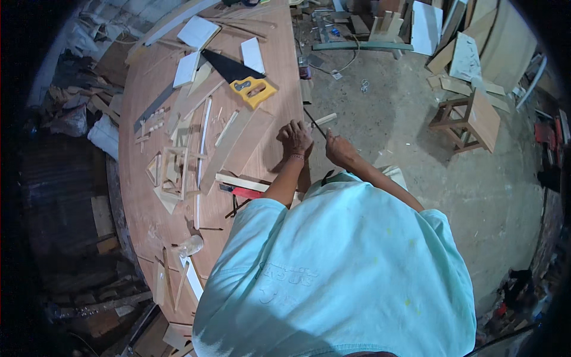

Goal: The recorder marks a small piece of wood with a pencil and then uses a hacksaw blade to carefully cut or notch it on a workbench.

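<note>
My left hand (295, 138) is at the right edge of the wooden worktable (262, 44), its fingers bent downward. Whatever it may be gripping is hidden beneath it. Just past its fingertips a short pale wood strip (325, 119) shows beyond the edge; whether the hand touches it I cannot tell. My right hand (341, 150), out over the floor side, is closed round one end of a thin dark rod-like tool (315, 122). That tool slants up and left toward the table edge, passing close to the strip. A handsaw with a yellow handle (254, 90) lies farther back on the table.
Left on the table are a small wooden frame (173, 169), a wide board (238, 146), white blocks (198, 33) and a clear jar (191, 245). A red-and-black tool (245, 192) lies by my left arm. A wooden stool (470, 124) lies tipped on the floor at right.
</note>
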Available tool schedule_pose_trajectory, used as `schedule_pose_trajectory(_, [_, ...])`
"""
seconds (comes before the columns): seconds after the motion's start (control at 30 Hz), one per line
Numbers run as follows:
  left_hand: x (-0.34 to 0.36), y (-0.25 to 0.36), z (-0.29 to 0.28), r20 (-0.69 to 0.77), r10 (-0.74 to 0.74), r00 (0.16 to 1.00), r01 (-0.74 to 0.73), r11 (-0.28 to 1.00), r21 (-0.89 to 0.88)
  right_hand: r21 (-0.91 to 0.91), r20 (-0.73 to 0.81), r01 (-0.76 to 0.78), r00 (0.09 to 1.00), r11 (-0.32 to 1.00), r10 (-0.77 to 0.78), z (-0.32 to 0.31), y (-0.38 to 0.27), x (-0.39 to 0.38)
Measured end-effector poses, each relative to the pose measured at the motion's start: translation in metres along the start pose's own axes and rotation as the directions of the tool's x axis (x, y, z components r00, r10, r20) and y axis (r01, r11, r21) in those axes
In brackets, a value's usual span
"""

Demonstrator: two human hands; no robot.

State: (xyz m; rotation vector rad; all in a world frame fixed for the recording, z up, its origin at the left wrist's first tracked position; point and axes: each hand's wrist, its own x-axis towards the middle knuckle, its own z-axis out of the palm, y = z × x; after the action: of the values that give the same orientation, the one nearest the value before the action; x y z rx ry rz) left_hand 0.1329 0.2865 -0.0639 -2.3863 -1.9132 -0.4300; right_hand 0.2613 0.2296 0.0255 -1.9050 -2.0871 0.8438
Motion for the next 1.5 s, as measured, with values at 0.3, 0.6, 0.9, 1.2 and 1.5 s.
schedule_pose_trajectory(0.3, [0.012,0.044,-0.029,0.161,-0.194,0.968,0.238,0.916,-0.323,-0.122,-0.136,0.092,0.985,0.988,-0.109,-0.021,0.013,-0.015])
schedule_pose_trajectory(0.6, [0.042,0.052,-0.061,0.525,-0.332,0.784,0.620,0.465,-0.631,0.080,-0.462,0.040,0.887,0.996,0.001,-0.042,0.020,-0.009])
schedule_pose_trajectory(0.9, [0.055,0.074,-0.096,0.450,-0.242,0.860,0.475,0.056,-0.878,0.605,-0.461,0.104,0.854,0.789,0.241,-0.072,0.018,0.022])
schedule_pose_trajectory(1.2, [0.051,0.072,-0.119,0.333,-0.135,0.933,0.346,0.096,-0.933,0.960,-0.166,0.071,0.922,0.270,0.350,-0.098,-0.004,0.019])
schedule_pose_trajectory(1.5, [0.037,0.064,-0.128,0.027,-0.139,0.990,0.110,0.626,-0.772,0.991,-0.071,0.038,0.964,0.131,0.257,-0.071,0.007,0.027])
